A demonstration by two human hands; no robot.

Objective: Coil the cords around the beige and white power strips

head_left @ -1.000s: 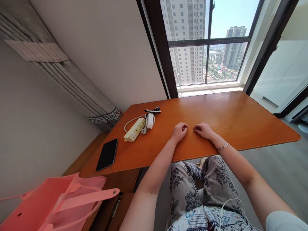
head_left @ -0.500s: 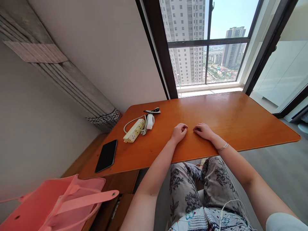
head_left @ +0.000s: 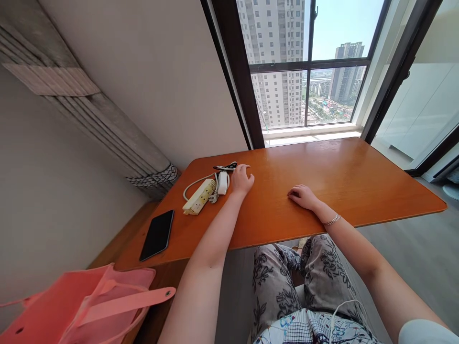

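Observation:
My left hand [head_left: 242,179] is stretched over the back left of the table, fingers apart, right beside a white charger block [head_left: 223,183] and a bundled black-and-white cable [head_left: 225,167]. Whether its fingertips touch the cable I cannot tell. Left of the charger lies a cream power strip [head_left: 200,196], its grey cord looped behind it and its plug [head_left: 213,197] on the tabletop. My right hand [head_left: 302,196] rests on the wood near the front edge with its fingers curled under; nothing shows in it.
The wooden table [head_left: 322,167] reaches to the window [head_left: 308,91]. A black tablet or phone [head_left: 157,235] lies at its left edge. An open pink bag [head_left: 89,306] stands at lower left, below the tabletop. A grey curtain [head_left: 107,124] hangs by the left wall.
My left hand has moved left and away from me, from the middle of the table to the charger and cable, and its fingers have opened. My right hand has stayed put.

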